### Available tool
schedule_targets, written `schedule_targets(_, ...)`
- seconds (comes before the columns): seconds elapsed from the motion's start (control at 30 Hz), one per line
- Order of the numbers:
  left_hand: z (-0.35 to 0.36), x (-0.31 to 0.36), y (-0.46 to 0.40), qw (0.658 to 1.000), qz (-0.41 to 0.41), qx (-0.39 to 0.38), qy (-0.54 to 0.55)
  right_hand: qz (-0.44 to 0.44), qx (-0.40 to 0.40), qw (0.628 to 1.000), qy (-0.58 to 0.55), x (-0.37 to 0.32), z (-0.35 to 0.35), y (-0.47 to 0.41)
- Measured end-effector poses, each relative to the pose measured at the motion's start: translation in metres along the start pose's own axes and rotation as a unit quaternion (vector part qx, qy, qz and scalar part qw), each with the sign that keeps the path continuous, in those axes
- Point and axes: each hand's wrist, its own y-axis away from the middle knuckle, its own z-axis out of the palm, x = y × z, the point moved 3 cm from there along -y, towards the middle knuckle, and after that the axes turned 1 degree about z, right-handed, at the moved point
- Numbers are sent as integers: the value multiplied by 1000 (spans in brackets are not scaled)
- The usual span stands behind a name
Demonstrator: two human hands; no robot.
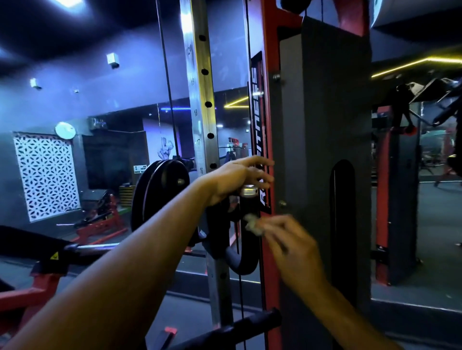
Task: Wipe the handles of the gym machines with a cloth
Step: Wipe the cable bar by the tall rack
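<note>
Here, left hand [240, 175] fingers spread loosely above the cable handle [241, 259], blurred right hand [287, 239] pinching a cloth [252, 223].

A dim gym interior bathed in blue-violet light, with a bright ceiling panel [65, 2] glowing overhead. A white lattice-patterned panel [46, 176] hangs on the left wall below a round white fixture [65, 130]. A numbered steel upright [200, 95] with a row of holes rises at centre, beside a red frame post [269, 140] and a dark grey shroud [325, 125]. Black weight plates [160, 189] sit on a bar, a red bench frame [100, 219] stands behind, and a yellow light strip [415, 65] runs at right.
</note>
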Motion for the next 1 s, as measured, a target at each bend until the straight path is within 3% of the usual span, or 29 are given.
schedule_targets(0.07, 7, 7, -9, 999, 1, 33, 5, 91, 107, 988, -57, 1, -9, -29)
schedule_targets(0.13, 14, 3, -18, 999, 2, 51, -3, 106, 135, 983, -65, -2, -6, -52)
schedule_targets(0.27, 10, -3, -20, 994, 3, 104, 24, 58, 109, 991, -47, -3, 16, -31)
schedule_targets(0.47, 13, 1, -16, 994, -7, 104, 17, 49, 44, 996, -63, 11, 15, 20)
schedule_targets(0.63, 13, 2, -15, 994, -17, 110, 13, 115, 116, 982, -94, 20, 3, -26)
schedule_targets(0.8, 15, 3, -13, 993, -15, 117, 1, 110, 118, 977, -137, 5, 23, -18)
schedule_targets(0.9, 15, 4, -11, 993, -15, 115, -8, 100, 75, 984, -125, 9, 21, 11)
schedule_targets(1.0, 16, 5, -10, 994, -19, 109, -2, 151, 7, 972, -182, 22, 14, 15)
